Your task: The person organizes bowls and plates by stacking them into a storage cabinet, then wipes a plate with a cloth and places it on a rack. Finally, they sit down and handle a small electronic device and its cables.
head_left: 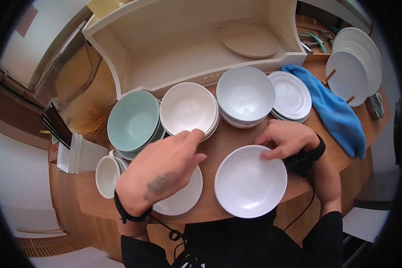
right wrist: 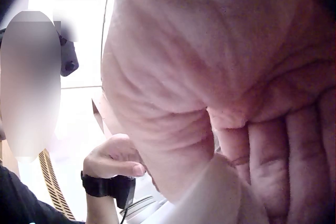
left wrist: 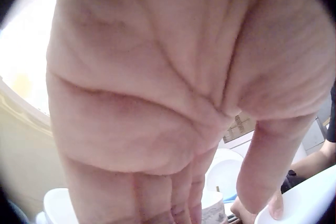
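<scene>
A white shallow dish (head_left: 250, 183) is tilted up at the table's front, its rim pinched by my right hand (head_left: 290, 139), thumb on the inner face. In the right wrist view, the dish (right wrist: 210, 200) is at the thumb and fingers of that hand (right wrist: 220, 71). My left hand (head_left: 163, 172) hovers over a flat white plate (head_left: 181, 198), partly hiding it. Its fingertips overlap the lower rim of the cream bowl stack (head_left: 188, 107); whether they touch cannot be told. The left wrist view shows this palm (left wrist: 142, 98) with the fingers extended, holding nothing.
Green bowls (head_left: 134, 120) stand left, with cups (head_left: 107, 176) in front. Pale bowls (head_left: 245, 94) and small plates (head_left: 291, 96) are behind the dish. A blue cloth (head_left: 337, 116) lies right, near racked plates (head_left: 350, 78). A cream shelf (head_left: 183, 49) spans the back.
</scene>
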`<act>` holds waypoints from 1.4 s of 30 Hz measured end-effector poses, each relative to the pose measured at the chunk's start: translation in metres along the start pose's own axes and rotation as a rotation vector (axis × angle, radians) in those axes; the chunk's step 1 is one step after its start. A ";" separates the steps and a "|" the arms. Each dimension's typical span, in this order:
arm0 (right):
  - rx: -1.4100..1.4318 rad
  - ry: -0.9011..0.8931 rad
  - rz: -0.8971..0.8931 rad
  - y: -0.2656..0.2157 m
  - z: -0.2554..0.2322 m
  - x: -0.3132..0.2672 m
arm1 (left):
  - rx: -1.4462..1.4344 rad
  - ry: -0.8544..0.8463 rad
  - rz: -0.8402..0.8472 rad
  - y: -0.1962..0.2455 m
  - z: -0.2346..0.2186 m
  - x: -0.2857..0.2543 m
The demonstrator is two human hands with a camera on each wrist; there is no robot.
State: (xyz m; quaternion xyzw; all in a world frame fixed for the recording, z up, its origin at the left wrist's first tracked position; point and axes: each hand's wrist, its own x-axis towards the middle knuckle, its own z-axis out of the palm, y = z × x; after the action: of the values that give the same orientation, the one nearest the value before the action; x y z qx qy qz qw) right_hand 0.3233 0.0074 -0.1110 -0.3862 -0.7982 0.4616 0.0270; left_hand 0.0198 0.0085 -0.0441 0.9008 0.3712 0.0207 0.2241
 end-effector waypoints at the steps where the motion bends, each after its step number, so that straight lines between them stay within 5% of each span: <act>1: 0.001 -0.005 0.001 0.005 0.002 0.000 | 0.023 0.022 -0.042 -0.002 -0.003 -0.003; 16: -0.035 0.284 0.020 0.000 0.001 -0.006 | -0.012 0.184 -0.095 -0.019 -0.013 -0.016; 24: -0.034 0.140 0.076 -0.010 0.000 -0.005 | 0.174 0.234 -0.217 -0.009 -0.011 -0.007; 32: 0.204 0.038 0.074 -0.009 -0.002 -0.008 | 0.312 0.381 -0.051 -0.012 0.003 0.005; 42: 0.043 0.087 0.028 -0.008 0.001 -0.003 | 0.247 0.233 -0.084 -0.024 0.012 0.011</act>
State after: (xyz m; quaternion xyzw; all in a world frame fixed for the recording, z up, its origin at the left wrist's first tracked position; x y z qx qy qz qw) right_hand 0.3203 0.0026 -0.1051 -0.4166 -0.7805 0.4619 0.0636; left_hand 0.0147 0.0265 -0.0663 0.8967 0.4318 0.0697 0.0677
